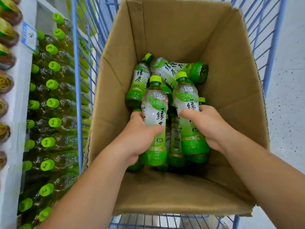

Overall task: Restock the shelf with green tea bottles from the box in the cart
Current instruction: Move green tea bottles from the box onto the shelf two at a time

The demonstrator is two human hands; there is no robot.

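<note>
An open cardboard box (231,66) stands in a blue wire cart (77,66). Several green tea bottles lie jumbled at its bottom (140,80). My left hand (140,138) is wrapped around the body of one green tea bottle (156,113), held upright inside the box. My right hand (208,124) grips a second green tea bottle (186,96) beside it, also upright. Both bottles have bright green caps and a green-and-white label. The shelf (14,123) at the left holds rows of green-capped bottles (52,103).
A white shelf edge with a blue price tag (28,36) runs down the left. Darker labelled bottles (6,32) fill the far left column. Pale speckled floor (287,96) lies to the right of the cart. The box's near flap (173,195) hangs over the cart bottom.
</note>
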